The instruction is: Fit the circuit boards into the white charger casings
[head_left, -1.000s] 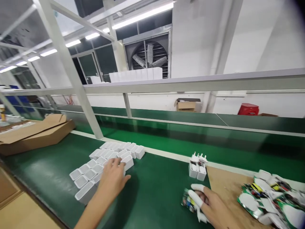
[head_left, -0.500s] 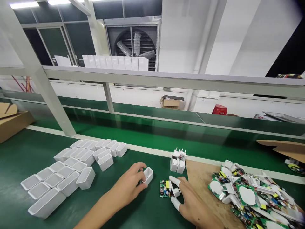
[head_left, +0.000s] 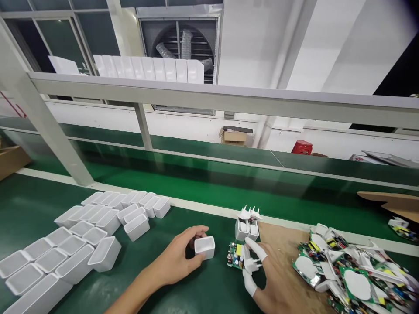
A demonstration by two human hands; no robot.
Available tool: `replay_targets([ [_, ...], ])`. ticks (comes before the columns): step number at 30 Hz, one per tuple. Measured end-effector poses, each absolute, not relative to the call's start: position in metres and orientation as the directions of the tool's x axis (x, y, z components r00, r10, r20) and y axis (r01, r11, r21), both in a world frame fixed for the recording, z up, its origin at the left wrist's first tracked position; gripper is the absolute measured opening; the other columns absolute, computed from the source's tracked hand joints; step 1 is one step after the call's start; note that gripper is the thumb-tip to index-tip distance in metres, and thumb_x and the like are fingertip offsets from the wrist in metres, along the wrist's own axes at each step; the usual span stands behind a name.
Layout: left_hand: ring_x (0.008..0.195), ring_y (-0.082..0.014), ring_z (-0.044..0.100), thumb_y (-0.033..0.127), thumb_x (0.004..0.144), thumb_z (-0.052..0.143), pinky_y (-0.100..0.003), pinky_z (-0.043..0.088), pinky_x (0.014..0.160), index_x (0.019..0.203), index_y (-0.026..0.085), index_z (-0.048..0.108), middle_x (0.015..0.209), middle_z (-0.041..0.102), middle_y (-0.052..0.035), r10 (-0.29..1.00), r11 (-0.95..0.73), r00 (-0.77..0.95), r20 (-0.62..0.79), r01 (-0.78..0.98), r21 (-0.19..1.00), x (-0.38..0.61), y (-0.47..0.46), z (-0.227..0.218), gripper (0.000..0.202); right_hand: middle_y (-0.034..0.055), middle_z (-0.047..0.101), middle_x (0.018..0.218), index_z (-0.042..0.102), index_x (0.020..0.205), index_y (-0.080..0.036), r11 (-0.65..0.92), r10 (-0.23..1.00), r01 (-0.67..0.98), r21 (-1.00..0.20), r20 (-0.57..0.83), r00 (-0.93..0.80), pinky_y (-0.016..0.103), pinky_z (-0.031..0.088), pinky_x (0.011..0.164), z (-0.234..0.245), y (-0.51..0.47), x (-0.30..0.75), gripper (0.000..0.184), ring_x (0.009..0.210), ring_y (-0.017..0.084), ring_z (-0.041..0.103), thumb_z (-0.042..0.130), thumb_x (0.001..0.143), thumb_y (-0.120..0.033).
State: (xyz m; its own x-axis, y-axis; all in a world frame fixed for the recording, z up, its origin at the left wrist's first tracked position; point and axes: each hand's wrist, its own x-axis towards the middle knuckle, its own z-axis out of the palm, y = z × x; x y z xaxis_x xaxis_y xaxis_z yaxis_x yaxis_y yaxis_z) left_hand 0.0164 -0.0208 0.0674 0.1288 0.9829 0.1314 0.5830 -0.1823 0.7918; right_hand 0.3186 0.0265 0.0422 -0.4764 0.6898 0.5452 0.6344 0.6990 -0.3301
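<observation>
My left hand [head_left: 178, 257] grips a small white plastic shell [head_left: 204, 247], open side up, just above the green mat. My right hand [head_left: 271, 272], with white finger cots on some fingers, pinches a green circuit board with a white plug piece [head_left: 241, 258] close to the right of the shell. Two assembled white plug units [head_left: 247, 224] stand just behind the board. Rows of empty white shells [head_left: 94, 229] lie on the mat to the left.
A heap of green circuit boards and white plug parts [head_left: 353, 272] lies on a brown board [head_left: 281, 248] at the right. A green conveyor belt [head_left: 229, 187] runs behind the mat. A slanted metal post [head_left: 42, 126] and rail [head_left: 229, 100] cross above.
My left hand took one shell from the rows and carried it right toward the board. My right hand lifted the circuit board slightly. The view swung right and down.
</observation>
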Motion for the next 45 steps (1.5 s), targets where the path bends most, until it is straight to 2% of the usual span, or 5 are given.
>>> replay_targets([
  [8,0.134,-0.0295,0.059,0.011,0.097,0.042,-0.048,0.048,0.114,0.114,0.030,0.077,0.162,0.046,-0.0051,0.971,-0.205,0.218,0.098,0.551,0.809,0.012,-0.023,0.073,0.042,0.0101,0.070,0.118,0.047,0.145,-0.027,0.694,0.702,0.571,-0.438,0.588,-0.403,0.048,0.059,0.096,0.042,0.020,0.300,0.049,0.113,0.031,0.069,0.050,0.096,-0.025],
  [12,0.147,-0.0343,0.046,0.020,0.099,0.055,-0.053,0.041,0.121,0.132,0.030,0.065,0.166,0.038,-0.0079,0.969,-0.188,0.240,0.067,0.529,0.828,0.014,-0.026,0.070,0.036,0.0111,0.070,0.117,0.048,0.145,-0.028,0.690,0.701,0.573,-0.442,0.606,-0.377,0.049,0.061,0.093,0.045,0.019,0.299,0.051,0.109,0.032,0.071,0.054,0.095,-0.024],
  [19,0.128,-0.0320,0.061,0.022,0.085,0.079,-0.050,0.051,0.114,0.155,0.032,0.040,0.142,0.058,-0.0101,0.982,-0.190,0.126,0.144,0.549,0.814,0.033,-0.024,0.041,0.081,0.0125,0.069,0.126,0.048,0.145,-0.027,0.730,0.671,0.436,-0.526,0.673,-0.311,0.051,0.059,0.098,0.047,0.008,0.294,0.053,0.117,0.032,0.068,0.058,0.094,-0.018],
  [27,0.137,-0.0266,0.054,0.008,0.095,0.062,-0.045,0.048,0.117,0.164,0.040,0.020,0.147,0.055,-0.0083,0.901,-0.429,0.294,0.318,0.503,0.750,0.045,-0.030,0.048,0.087,0.0087,0.074,0.128,0.049,0.147,-0.029,0.799,0.578,0.472,-0.372,0.692,-0.432,0.050,0.061,0.093,0.042,-0.002,0.289,0.060,0.113,0.032,0.070,0.057,0.090,-0.014],
  [45,0.142,-0.0276,0.051,0.006,0.098,0.057,-0.049,0.049,0.118,0.166,0.035,0.015,0.148,0.056,-0.0116,0.881,-0.473,0.304,0.363,0.537,0.699,0.046,-0.026,0.042,0.085,0.0126,0.074,0.117,0.054,0.142,-0.017,0.772,0.546,0.602,-0.203,0.696,-0.466,0.042,0.061,0.082,0.047,0.000,0.290,0.046,0.105,0.030,0.071,0.051,0.097,-0.022],
])
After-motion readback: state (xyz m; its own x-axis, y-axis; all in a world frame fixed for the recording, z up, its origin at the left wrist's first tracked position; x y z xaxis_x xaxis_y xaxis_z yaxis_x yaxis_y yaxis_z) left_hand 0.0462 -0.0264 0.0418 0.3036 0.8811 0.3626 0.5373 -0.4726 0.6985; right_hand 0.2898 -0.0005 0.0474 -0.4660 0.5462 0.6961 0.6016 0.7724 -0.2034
